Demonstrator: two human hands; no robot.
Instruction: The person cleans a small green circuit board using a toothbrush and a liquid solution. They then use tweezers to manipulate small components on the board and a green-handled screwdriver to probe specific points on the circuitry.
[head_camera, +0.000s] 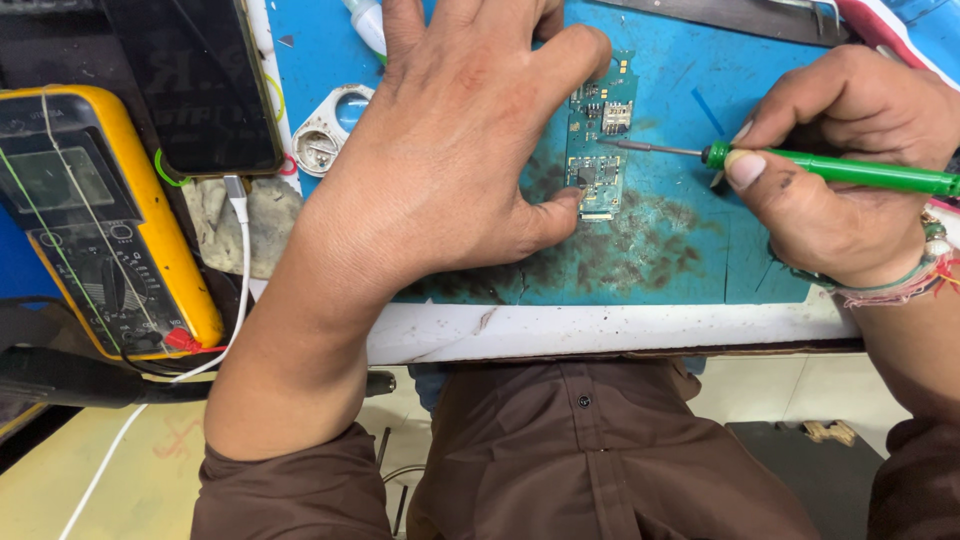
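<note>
Circuit board (598, 135) under my left hand (450, 150): green laminate, small shiny metal parts. Tool (830, 168) in my right hand (850, 170): glossy green plastic handle, thin bare metal tip. Blue mat (660, 240): matt, rubbery, smeared with dark grime. Worktop (600, 328) edge: white, chipped, scuffed. Multimeter (90, 220): yellow rubbery casing, dull. Phone (200, 80): glossy black glass. My sleeve (300, 490): brown woven cloth, matt.

Bench: white-edged worktop (600, 330) with stained blue mat (660, 250); chipped front edge | Floor: pale cream tiles (150, 490); dark mat (800, 470) at right | Light: bright, even, soft shadows
</note>
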